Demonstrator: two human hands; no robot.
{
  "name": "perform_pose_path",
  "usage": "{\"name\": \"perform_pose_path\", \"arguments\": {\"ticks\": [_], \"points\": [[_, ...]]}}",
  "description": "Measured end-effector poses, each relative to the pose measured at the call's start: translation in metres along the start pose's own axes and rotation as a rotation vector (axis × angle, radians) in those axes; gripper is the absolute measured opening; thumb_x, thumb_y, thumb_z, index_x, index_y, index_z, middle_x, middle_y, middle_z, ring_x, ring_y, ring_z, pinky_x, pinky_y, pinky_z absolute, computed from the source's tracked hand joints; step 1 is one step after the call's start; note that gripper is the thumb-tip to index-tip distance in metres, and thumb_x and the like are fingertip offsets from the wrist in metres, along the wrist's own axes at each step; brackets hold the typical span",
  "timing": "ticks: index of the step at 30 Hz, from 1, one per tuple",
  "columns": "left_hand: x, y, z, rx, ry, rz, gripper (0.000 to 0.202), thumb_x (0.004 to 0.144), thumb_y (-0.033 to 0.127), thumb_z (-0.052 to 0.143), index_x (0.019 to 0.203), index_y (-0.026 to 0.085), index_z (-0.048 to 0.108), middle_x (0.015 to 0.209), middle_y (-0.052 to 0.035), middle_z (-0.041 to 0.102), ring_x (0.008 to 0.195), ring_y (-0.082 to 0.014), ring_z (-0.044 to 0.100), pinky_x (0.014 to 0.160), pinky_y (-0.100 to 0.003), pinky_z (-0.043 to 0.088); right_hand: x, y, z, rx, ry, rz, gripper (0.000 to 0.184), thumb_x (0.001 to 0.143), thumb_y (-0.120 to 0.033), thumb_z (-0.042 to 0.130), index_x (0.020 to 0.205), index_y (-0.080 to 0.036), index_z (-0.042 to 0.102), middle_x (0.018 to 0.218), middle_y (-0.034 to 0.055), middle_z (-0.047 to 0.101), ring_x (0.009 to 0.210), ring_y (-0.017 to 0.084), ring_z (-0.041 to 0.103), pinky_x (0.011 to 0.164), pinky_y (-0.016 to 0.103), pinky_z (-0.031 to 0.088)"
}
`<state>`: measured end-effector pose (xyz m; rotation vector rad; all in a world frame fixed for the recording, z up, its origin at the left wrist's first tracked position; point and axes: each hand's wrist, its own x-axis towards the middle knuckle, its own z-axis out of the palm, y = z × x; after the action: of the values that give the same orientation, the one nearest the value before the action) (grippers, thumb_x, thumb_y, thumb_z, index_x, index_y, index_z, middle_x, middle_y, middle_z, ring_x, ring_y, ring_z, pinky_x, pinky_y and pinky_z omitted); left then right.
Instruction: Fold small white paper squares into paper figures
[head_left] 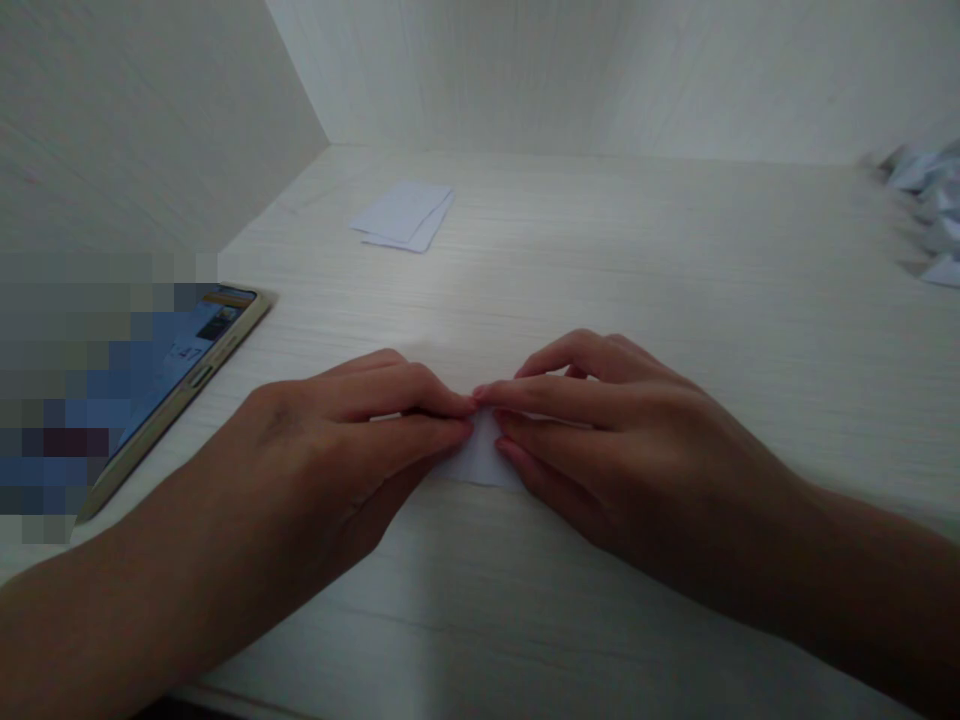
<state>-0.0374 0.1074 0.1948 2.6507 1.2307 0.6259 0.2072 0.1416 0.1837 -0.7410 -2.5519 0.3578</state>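
Note:
A small piece of white paper (486,455) lies on the pale wood-grain table between my two hands, and most of it is hidden under the fingers. My left hand (352,425) pinches its left side, thumb and fingertips pressed together near the top. From the other side my right hand (607,425) has its fingertips on the paper's top and right edge. The fingertips of both hands meet at the upper point of the paper.
Behind my hands, a few white paper sheets (405,215) lie overlapping on the table (637,260). A phone (191,370) with a lit screen leans at the left, partly blurred out. Several folded white paper pieces (937,205) sit at the far right. Pale panels stand at the back and left.

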Motion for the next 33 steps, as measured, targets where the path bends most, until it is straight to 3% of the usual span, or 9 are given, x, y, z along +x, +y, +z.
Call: {"name": "perform_pose_path", "arguments": {"ticks": [18,29,33], "points": [[0.0,0.003,0.0,0.042,-0.038,-0.007,0.03,0.1,0.012,0.057,0.115,0.028,0.077,0.116,-0.0013,0.078,0.094,-0.0179,0.075,0.089,-0.029,0.061,0.006,0.0,-0.004,-0.229,-0.034,-0.123,0.036,0.108,-0.019,0.051,0.097,-0.022,0.085,0.103,0.0071,0.082,0.099,0.025,0.069,0.086,0.043,0.052],[0.009,0.018,0.0,0.125,-0.056,0.062,0.03,0.101,0.006,0.051,0.098,0.021,0.077,0.102,-0.0033,0.077,0.088,-0.0175,0.07,0.084,-0.029,0.061,0.007,-0.001,-0.004,-0.262,-0.061,-0.146,0.037,0.107,-0.017,0.05,0.092,-0.02,0.083,0.1,0.0066,0.081,0.095,0.024,0.068,0.083,0.043,0.049],[0.006,0.025,0.003,0.163,-0.062,0.09,0.028,0.1,0.009,0.053,0.089,0.021,0.075,0.102,-0.0049,0.077,0.089,-0.0224,0.068,0.082,-0.039,0.059,0.007,-0.002,-0.004,-0.294,-0.05,-0.169,0.035,0.107,-0.015,0.049,0.091,-0.016,0.08,0.096,0.0078,0.08,0.094,0.025,0.067,0.083,0.043,0.05]]}}
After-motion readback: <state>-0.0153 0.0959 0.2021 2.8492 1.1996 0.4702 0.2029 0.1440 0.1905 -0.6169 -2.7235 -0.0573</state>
